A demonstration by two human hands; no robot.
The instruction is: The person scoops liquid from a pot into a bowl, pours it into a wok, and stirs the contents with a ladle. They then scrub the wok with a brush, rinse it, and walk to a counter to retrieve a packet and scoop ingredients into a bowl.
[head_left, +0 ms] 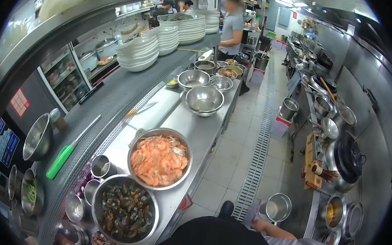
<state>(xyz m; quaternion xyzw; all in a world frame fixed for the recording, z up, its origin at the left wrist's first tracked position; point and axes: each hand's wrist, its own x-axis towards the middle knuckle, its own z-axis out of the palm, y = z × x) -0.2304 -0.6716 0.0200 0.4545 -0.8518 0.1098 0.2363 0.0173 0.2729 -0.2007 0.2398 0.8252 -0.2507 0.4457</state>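
Fig. 1. Head view down a kitchen aisle, steel counter (195, 127) on the left, cooking line on the right.

My right hand (258, 225) shows at the near edge of the frame, just beside a small steel pot (278, 207) that stands low on the right of the aisle, close to the floor drain grate (257, 157). The hand is too small and too far turned away for me to tell whether my fingers are curled or spread, and I cannot tell whether they touch the pot. My left hand is out of frame.

Pose: the right forearm lies almost level, running from my grey sleeve at near right toward the left, wrist straight, hand leading, held out ahead of my dark apron.

Handling, as I judge it: the pot looks empty and thin-walled, so a grip on the rim, thumb inside and fingers outside, should hold it level. The grate beside it is an uneven footing worth avoiding.

Surroundings: on the near counter a bowl of shrimp (159, 160) sits touching a bowl of mussels (125, 210). Farther along stands an empty steel bowl (204, 99). A green-handled knife (61, 159) lies on the upper shelf at left, with stacked white plates (139, 51) farther along it. A co-worker (232, 28) stands at the far end of the counter.
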